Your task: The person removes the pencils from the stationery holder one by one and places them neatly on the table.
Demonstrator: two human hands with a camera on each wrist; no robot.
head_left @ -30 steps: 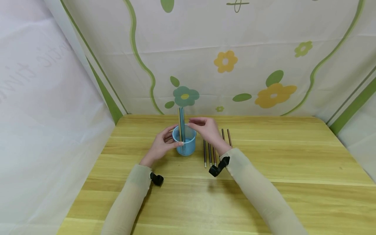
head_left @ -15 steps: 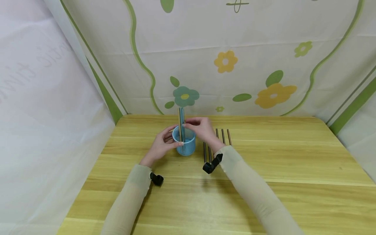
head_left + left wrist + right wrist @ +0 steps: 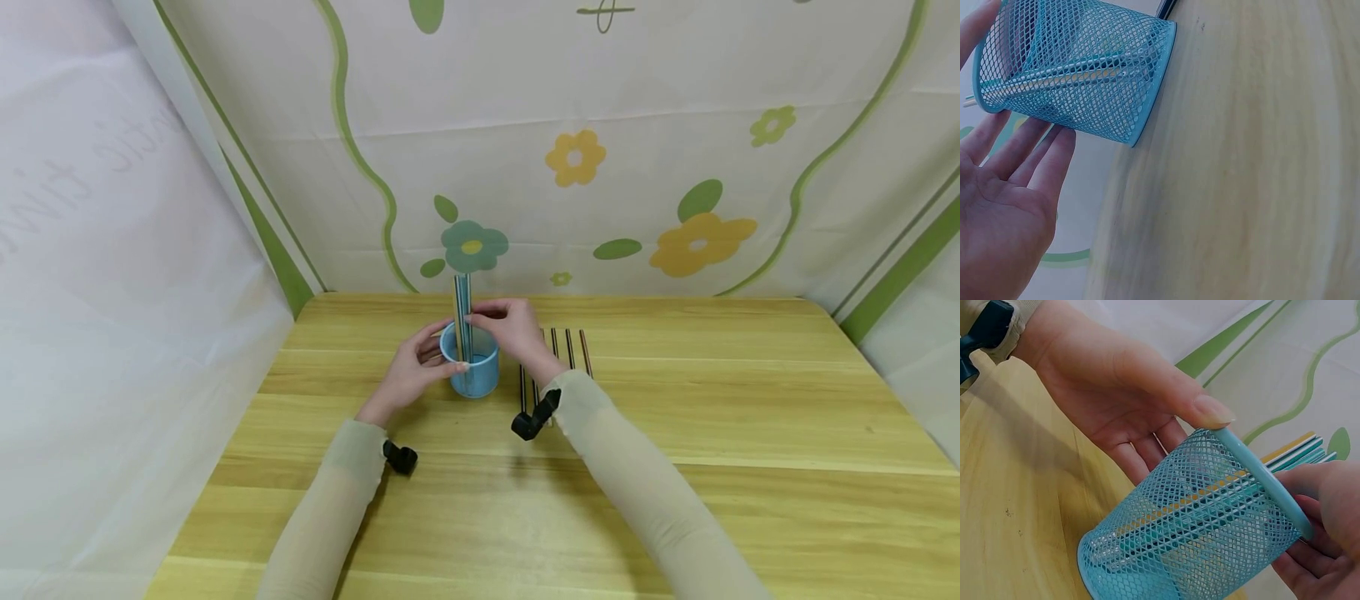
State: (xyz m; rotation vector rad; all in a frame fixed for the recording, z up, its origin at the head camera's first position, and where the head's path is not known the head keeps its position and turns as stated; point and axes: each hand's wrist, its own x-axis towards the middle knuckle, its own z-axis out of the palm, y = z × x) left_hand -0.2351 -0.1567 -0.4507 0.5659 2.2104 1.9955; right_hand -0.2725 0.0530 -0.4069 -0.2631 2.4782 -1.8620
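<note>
A light blue mesh pencil cup (image 3: 480, 379) stands upright on the table, with a few pencils (image 3: 462, 308), yellow and teal, rising from it. My left hand (image 3: 414, 367) holds the cup from the left, thumb (image 3: 1210, 411) over the rim and fingers (image 3: 1047, 156) along the mesh on the far side. From the right, my right hand (image 3: 516, 332) reaches over the rim and pinches a pencil in the cup between thumb and forefinger. In the right wrist view, the right hand (image 3: 1335, 531) shows close beside the pencils' upper ends (image 3: 1310, 450).
Several dark pencils (image 3: 570, 348) lie side by side on the table just right of the cup, partly hidden under my right wrist. The wooden table (image 3: 750, 400) reaches back to a white cloth wall (image 3: 517, 75) printed with flowers.
My right hand has moved left from beside the cup's rim to the standing pencils, whose tops now lean slightly apart. The left hand and the cup have stayed in place.
</note>
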